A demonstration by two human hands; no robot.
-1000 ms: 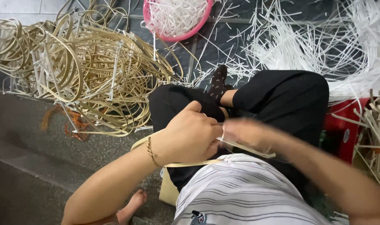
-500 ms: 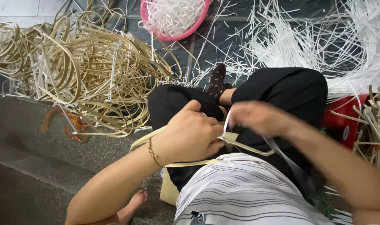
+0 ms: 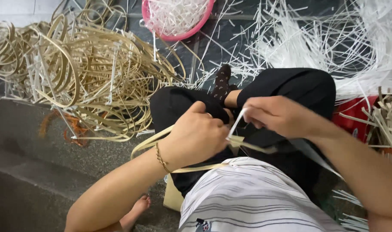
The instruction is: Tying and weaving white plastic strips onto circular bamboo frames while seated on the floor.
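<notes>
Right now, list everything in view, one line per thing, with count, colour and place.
Looped strips: a big tangled pile, tan, upper left on the floor.
Basin: one, pink, top centre, holding thin white strips.
Loose strips: too many to count, white, scattered across the upper right.
Red container: one, at the right edge, partly hidden.
Tan strip: one, a loop running to the left hand.
White strip: one, between the two hands.
Bracelet: one, gold, on the left wrist.
Left hand: closed on the tan strip, over the lap.
Right hand: pinching the white strip.
</notes>
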